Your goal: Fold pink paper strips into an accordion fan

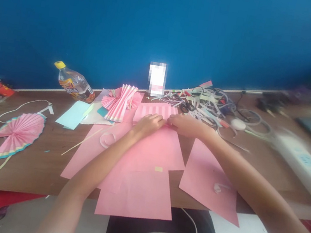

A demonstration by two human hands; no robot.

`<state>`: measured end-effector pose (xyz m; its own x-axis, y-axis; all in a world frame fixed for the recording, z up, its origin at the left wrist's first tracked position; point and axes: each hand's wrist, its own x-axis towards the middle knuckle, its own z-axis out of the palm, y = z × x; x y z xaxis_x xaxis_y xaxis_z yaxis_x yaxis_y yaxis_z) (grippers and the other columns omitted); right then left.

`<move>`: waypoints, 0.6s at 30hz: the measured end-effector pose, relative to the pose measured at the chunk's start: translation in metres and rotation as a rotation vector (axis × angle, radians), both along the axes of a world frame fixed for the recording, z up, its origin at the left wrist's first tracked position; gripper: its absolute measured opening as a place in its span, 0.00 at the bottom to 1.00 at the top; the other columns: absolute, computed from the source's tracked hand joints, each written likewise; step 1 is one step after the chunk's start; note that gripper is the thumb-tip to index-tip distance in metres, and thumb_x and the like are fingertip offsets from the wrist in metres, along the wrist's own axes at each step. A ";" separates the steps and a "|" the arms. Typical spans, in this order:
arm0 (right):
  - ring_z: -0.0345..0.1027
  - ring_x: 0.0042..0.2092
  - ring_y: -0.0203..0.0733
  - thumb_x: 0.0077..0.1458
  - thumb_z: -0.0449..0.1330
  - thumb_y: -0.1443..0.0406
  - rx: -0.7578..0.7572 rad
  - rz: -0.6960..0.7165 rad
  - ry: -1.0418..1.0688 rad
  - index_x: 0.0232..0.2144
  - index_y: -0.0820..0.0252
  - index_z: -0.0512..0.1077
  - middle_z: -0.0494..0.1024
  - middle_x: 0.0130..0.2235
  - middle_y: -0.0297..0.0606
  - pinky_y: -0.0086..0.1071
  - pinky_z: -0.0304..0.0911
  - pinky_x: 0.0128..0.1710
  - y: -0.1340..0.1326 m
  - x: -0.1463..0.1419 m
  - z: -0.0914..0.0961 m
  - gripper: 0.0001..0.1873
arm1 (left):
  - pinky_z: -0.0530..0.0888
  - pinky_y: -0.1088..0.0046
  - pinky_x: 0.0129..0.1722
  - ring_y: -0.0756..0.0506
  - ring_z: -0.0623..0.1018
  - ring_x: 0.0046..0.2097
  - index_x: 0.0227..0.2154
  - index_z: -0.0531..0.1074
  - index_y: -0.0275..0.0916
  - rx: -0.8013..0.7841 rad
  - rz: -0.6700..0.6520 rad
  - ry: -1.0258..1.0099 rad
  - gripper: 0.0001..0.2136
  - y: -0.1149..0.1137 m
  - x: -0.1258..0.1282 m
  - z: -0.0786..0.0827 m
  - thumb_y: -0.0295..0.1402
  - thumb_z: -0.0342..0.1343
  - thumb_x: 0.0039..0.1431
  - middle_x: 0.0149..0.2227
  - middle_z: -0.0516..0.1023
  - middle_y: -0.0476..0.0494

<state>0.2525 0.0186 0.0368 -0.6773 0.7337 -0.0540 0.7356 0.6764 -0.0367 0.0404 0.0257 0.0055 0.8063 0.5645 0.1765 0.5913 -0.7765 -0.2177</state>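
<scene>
The left hand (150,122) and right hand (179,123) lie close together, fingers curled closed on the near edge of the pleated pink paper (156,111) at the middle of the table (41,173). Behind the left forearm, a tilted yellow-capped bottle (75,83) carries an orange label (71,86), its lettering too blurred to read.

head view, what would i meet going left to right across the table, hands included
Opened pink paper fan, bottle with a yellow cap, standing pleated pink piece, left hand, right hand, small white round object, white power strip.
</scene>
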 end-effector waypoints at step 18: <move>0.69 0.35 0.43 0.59 0.51 0.65 -0.218 -0.096 0.004 0.32 0.59 0.69 0.76 0.35 0.42 0.32 0.53 0.31 0.011 0.016 0.003 0.08 | 0.65 0.71 0.29 0.43 0.77 0.38 0.37 0.70 0.37 -0.111 0.115 0.094 0.09 0.016 -0.015 0.004 0.32 0.46 0.66 0.36 0.76 0.39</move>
